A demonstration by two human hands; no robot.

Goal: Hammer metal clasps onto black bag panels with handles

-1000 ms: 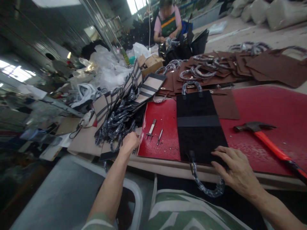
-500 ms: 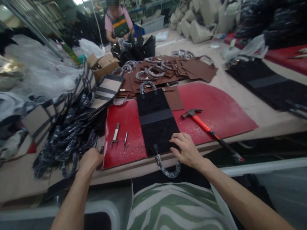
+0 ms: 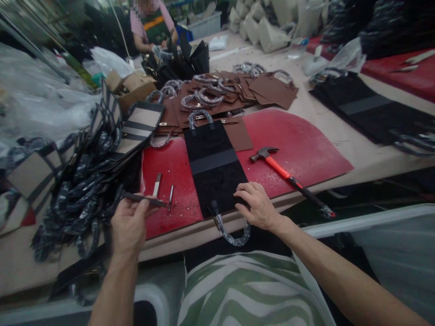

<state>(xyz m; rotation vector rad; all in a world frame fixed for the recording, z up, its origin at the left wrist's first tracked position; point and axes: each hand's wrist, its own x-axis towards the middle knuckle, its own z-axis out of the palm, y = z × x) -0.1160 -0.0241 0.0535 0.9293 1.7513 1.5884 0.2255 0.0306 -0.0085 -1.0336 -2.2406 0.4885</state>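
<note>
My left hand [image 3: 129, 222] pinches a slim dark strip-like piece [image 3: 144, 198] between thumb and fingers, above the left edge of the red mat [image 3: 299, 140]. The strip covers part of a metal pronged punch [image 3: 157, 184]. A thin metal rod-like tool [image 3: 171, 198] lies beside it. In the middle, a black bag panel [image 3: 217, 163] lies flat, with a plastic-wrapped handle [image 3: 234, 237] at the near end and another at the far end. My right hand [image 3: 256, 203] holds the panel's near right edge, its fingers bent on the surface. A claw hammer [image 3: 288, 176] with an orange-and-black handle lies to the right.
Brown bag panels [image 3: 275, 90] with wrapped handles are heaped behind the mat. Black-and-beige panels [image 3: 141, 124] pile up at left. Black panels [image 3: 367, 106] lie stacked at right. Across the table a person [image 3: 152, 27] handles dark pieces. A cardboard box [image 3: 134, 88] stands far left.
My left hand has risen from the mat's left edge, bringing the dark strip into view over the punch. My right hand stays on the panel. The whole view has shifted slightly.
</note>
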